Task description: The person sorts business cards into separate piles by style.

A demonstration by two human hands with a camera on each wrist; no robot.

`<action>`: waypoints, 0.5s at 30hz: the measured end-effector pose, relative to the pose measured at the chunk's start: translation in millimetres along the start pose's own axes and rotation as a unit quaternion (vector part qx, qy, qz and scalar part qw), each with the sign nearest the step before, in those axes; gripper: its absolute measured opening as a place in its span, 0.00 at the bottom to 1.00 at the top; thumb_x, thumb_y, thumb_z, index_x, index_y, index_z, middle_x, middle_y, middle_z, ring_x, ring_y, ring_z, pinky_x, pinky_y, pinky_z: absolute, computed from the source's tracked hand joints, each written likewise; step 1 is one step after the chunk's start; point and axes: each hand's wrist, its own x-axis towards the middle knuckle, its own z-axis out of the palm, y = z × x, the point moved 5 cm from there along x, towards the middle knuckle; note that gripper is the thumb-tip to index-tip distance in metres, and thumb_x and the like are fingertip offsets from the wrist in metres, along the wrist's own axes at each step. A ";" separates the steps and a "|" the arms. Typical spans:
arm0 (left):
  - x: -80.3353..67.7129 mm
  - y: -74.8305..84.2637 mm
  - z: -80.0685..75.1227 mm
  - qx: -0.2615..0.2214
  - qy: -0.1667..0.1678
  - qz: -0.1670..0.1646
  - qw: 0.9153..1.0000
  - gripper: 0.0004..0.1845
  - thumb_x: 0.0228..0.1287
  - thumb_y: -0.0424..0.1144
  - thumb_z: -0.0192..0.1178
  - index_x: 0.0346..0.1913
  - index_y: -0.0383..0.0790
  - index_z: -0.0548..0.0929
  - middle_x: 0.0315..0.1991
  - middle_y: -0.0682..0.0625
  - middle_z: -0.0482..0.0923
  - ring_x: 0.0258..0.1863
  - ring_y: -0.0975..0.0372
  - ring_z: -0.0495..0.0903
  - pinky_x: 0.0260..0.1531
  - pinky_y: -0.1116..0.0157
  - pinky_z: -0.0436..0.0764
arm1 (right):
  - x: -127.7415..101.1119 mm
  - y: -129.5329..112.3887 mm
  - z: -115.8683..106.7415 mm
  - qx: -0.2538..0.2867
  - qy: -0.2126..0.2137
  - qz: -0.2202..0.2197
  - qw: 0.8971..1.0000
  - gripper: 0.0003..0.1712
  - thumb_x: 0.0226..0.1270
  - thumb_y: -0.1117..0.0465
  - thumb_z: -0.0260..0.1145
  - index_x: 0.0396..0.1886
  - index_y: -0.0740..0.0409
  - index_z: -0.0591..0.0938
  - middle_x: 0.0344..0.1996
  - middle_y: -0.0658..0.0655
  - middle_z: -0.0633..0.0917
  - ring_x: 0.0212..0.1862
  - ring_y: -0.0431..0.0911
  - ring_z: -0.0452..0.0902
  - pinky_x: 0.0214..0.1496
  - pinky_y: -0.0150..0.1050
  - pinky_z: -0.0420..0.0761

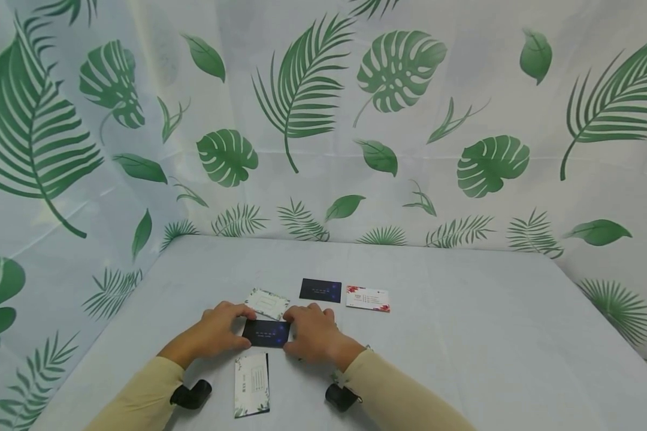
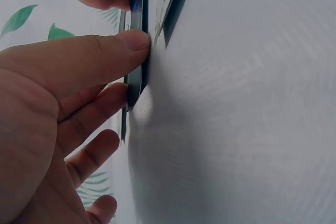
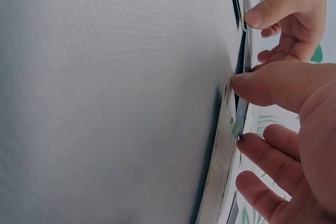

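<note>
A dark blue business card (image 1: pixel 266 333) lies flat between my two hands. My left hand (image 1: pixel 219 331) holds its left end, the thumb at the near corner and the forefinger at the far one. From the other side my right hand (image 1: pixel 314 335) holds the right end the same way. In the left wrist view, the left thumb (image 2: pixel 134 40) presses on the card's edge while the other fingers spread loosely. Just beyond is a white card with green leaves (image 1: pixel 268 303). A white card edge (image 3: pixel 218 156) shows under my right hand, which hides most of it.
Farther back, a second dark card (image 1: pixel 320 290) lies beside a white card with red flowers (image 1: pixel 368 298). Nearer me is an upright-turned white leaf-bordered card (image 1: pixel 251 386) with a dark edge beneath it. A leaf-printed curtain (image 1: pixel 323 120) hangs behind the white table (image 1: pixel 490 335).
</note>
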 end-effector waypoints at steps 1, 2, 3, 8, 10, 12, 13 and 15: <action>-0.1 0.1 0.0 -0.001 0.000 -0.001 1.000 0.23 0.50 0.40 0.79 0.50 0.50 0.83 0.55 0.50 0.78 0.59 0.50 0.71 0.57 0.41 0.62 | -0.1 0.0 -0.4 0.000 0.000 0.000 1.000 0.30 0.58 0.51 0.73 0.61 0.53 0.79 0.52 0.50 0.83 0.52 0.48 0.71 0.55 0.51 0.64; -0.2 0.5 -0.2 -0.002 0.001 -0.005 1.000 0.23 0.49 0.40 0.79 0.50 0.50 0.83 0.55 0.49 0.78 0.59 0.50 0.71 0.57 0.42 0.63 | -0.1 0.2 -0.8 0.001 0.001 -0.001 1.000 0.30 0.58 0.51 0.73 0.61 0.53 0.79 0.52 0.50 0.83 0.52 0.48 0.71 0.55 0.51 0.64; -0.5 0.5 -0.2 -0.004 0.001 -0.010 1.000 0.23 0.49 0.40 0.79 0.50 0.51 0.83 0.55 0.49 0.77 0.59 0.50 0.71 0.57 0.42 0.63 | -0.1 0.5 -1.1 0.001 0.001 -0.001 1.000 0.30 0.58 0.51 0.73 0.61 0.53 0.79 0.52 0.50 0.83 0.53 0.48 0.71 0.55 0.51 0.64; -0.4 3.0 -1.3 -0.013 0.005 -0.019 1.000 0.23 0.50 0.40 0.79 0.50 0.52 0.83 0.57 0.46 0.75 0.58 0.48 0.69 0.56 0.43 0.64 | -1.3 3.0 -4.0 0.001 0.001 -0.001 1.000 0.30 0.59 0.51 0.72 0.61 0.53 0.79 0.52 0.50 0.82 0.55 0.49 0.71 0.57 0.52 0.65; 0.6 5.2 -2.8 -0.012 0.006 -0.010 1.000 0.23 0.50 0.40 0.78 0.50 0.52 0.83 0.57 0.47 0.75 0.58 0.48 0.69 0.56 0.43 0.64 | -2.2 4.2 -6.6 0.006 0.002 -0.002 1.000 0.29 0.60 0.51 0.72 0.61 0.53 0.79 0.53 0.50 0.82 0.56 0.49 0.71 0.58 0.53 0.65; 2.4 7.4 -4.5 -0.013 0.007 -0.002 1.000 0.23 0.51 0.40 0.78 0.50 0.51 0.82 0.56 0.48 0.75 0.59 0.49 0.69 0.57 0.43 0.63 | -2.8 6.1 -9.8 0.014 0.006 -0.003 1.000 0.29 0.60 0.52 0.72 0.61 0.53 0.79 0.53 0.50 0.83 0.56 0.49 0.71 0.59 0.53 0.65; 3.8 8.7 -5.5 -0.013 0.007 0.005 1.000 0.23 0.51 0.41 0.78 0.51 0.51 0.82 0.56 0.48 0.75 0.59 0.50 0.70 0.57 0.43 0.63 | -3.3 6.9 -11.8 0.018 0.009 -0.005 1.000 0.29 0.60 0.52 0.72 0.61 0.53 0.79 0.54 0.50 0.83 0.57 0.50 0.71 0.59 0.54 0.64; 7.0 11.8 -7.6 -0.014 0.008 0.013 1.000 0.22 0.52 0.41 0.77 0.51 0.51 0.82 0.56 0.49 0.75 0.61 0.51 0.69 0.58 0.43 0.62 | -4.0 9.1 -16.4 0.026 0.017 -0.008 0.999 0.29 0.59 0.53 0.72 0.61 0.54 0.79 0.55 0.52 0.83 0.58 0.51 0.71 0.60 0.56 0.64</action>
